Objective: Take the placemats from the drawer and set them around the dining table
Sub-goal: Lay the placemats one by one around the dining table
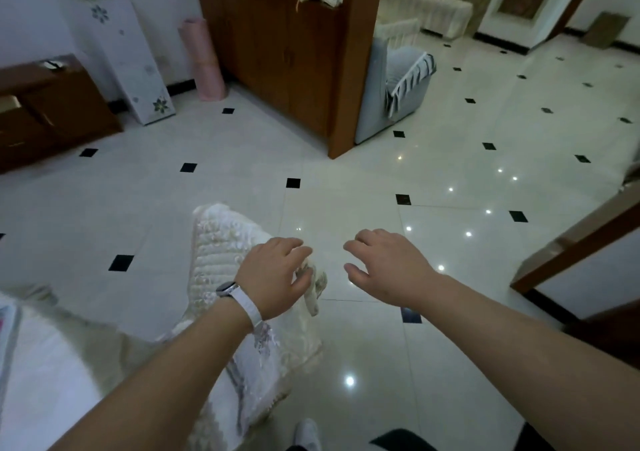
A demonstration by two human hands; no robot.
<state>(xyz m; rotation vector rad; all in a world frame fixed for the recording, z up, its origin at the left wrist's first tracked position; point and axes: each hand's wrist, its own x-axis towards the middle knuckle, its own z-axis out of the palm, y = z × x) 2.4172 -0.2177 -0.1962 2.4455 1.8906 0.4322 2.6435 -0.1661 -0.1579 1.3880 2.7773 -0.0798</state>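
Left hand (pixel 277 274) pinches corner of cream placemats (pixel 214 260), stack hanging near left for carrying; our right hand (pixel 384 267) open, empty beside. Dining table not visible.

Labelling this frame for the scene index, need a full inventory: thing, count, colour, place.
Floor: one, glossy white tiles with small black diamonds, whole room.
Chair cover: one, cream quilted fabric, lower left, under the left hand.
Wooden cabinet: one, brown, top centre, with a post at its right end.
Low sideboard: one, dark brown, far left.
Tall floral stand: one, white with flower print, against the left wall.
Rolled mat: one, pink, upright between stand and cabinet.
Armchair: one, grey-blue with a striped cloth, right of the post.
Sofa: one, cream cover, top right.
Watch: one, white strap, left wrist.
Left hand: gripping a fold of the cover.
Right hand: open, empty, over the floor.
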